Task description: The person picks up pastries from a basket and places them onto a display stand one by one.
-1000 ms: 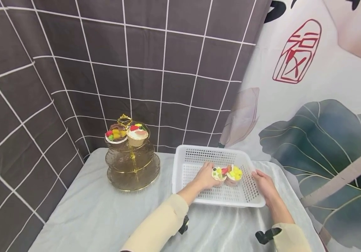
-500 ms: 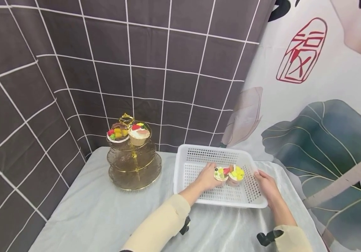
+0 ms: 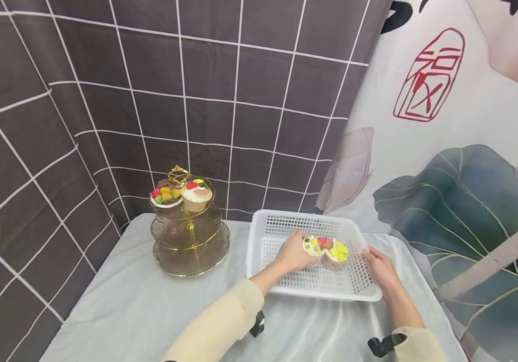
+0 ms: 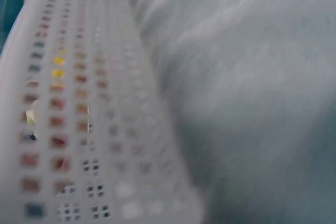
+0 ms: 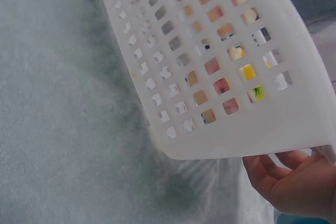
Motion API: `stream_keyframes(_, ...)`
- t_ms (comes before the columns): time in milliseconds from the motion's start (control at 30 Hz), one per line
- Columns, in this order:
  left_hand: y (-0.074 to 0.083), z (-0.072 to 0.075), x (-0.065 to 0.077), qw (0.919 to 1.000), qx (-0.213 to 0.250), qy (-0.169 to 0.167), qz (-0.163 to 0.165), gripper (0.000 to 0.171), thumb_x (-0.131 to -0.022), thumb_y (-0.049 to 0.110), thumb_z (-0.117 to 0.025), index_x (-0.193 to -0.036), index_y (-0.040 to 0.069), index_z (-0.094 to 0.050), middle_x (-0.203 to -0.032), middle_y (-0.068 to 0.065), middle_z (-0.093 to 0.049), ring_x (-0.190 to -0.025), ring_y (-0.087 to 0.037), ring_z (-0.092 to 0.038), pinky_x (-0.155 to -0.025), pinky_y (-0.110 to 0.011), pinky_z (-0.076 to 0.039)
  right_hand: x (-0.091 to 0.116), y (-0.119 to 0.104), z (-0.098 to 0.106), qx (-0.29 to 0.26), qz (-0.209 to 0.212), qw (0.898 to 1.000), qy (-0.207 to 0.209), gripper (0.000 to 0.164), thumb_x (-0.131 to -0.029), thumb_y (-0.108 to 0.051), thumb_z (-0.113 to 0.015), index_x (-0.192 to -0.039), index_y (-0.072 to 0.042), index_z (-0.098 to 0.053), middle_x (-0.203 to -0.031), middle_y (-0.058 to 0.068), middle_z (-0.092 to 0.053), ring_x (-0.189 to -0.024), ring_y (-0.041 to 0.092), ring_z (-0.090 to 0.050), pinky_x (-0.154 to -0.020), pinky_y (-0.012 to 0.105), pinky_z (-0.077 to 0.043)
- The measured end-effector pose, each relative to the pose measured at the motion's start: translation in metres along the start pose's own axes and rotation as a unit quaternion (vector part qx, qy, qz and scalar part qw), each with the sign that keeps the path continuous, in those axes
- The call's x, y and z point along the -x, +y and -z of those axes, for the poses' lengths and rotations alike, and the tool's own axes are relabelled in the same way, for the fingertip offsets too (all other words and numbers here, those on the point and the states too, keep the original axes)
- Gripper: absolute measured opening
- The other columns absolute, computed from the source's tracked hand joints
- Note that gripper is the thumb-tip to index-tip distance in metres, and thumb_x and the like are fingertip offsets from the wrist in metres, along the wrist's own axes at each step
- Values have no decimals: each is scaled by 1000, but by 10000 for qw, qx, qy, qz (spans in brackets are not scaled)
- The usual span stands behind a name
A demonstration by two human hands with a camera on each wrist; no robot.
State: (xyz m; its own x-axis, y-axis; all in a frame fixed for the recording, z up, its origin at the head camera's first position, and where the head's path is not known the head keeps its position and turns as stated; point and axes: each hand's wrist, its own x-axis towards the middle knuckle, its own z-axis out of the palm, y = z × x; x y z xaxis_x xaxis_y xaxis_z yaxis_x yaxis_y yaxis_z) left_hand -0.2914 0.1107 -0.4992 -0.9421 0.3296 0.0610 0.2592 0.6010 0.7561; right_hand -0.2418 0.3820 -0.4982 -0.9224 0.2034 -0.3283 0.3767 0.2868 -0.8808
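Observation:
In the head view, my left hand reaches into a white perforated basket and grips a fruit-topped cream cupcake. Right against it stands a cupcake with yellow topping. My right hand holds the basket's right end, thumb at the rim. The left wrist view shows the basket wall with cupcake colours behind its holes; the left hand itself is hidden there. In the right wrist view, curled fingers of my right hand lie against the end of the basket.
A three-tier cake stand is at the left of the cloth-covered table. Its top tier carries a chocolate fruit cupcake and a cream cupcake. A dark gridded curtain hangs close behind.

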Motion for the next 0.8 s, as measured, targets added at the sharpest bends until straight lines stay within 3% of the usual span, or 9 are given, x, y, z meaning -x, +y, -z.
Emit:
stream_keyframes(167, 7, 34, -3, 9995, 241, 173, 55, 74, -79, 35, -94, -137, 8, -57, -122, -5, -62, -109, -20, -64, -100, -33, -55, -1, -1, -1, -163, -26, 9998, -87, 67, -115, -46, -34, -170, -10, -19, -156, 25, -48, -107, 14, -72, -87, 33, -62)
stream_keyframes(367, 18, 78, 5, 9969, 707, 93, -332, 73, -82, 36, -94, -137, 9, -54, -126, -5, -61, -114, -19, -62, -97, -31, -54, 1, 0, 2, -309, -65, 9994, -132, 68, -115, -47, -34, -170, -12, -18, -155, 23, -50, -105, 12, -72, -88, 34, -62)
stream_keyframes(533, 28, 113, 17, 9920, 1068, 71, -671, 70, -81, 31, -95, -134, 7, -56, -127, -6, -61, -114, -20, -63, -92, -27, -55, 1, -1, 2, -490, -118, 9986, -142, 68, -114, -48, -36, -170, -14, -20, -157, 21, -48, -108, 12, -71, -92, 35, -62)
stream_keyframes(667, 31, 138, 28, 9881, 1312, 140, -794, 70, -81, 29, -94, -135, 6, -57, -129, -8, -63, -113, -22, -65, -94, -31, -57, 0, 0, 1, -563, -165, 9982, -155, 68, -114, -49, -36, -170, -15, -20, -160, 22, -45, -112, 13, -71, -93, 35, -61)
stream_keyframes(800, 33, 161, 43, 9879, 1249, 289, -874, 70, -81, 30, -94, -136, 7, -58, -131, -7, -64, -114, -23, -67, -98, -36, -57, 0, 2, 1, -577, -163, 9980, -182, 69, -113, -50, -37, -170, -15, -19, -161, 22, -44, -113, 14, -71, -93, 35, -61)
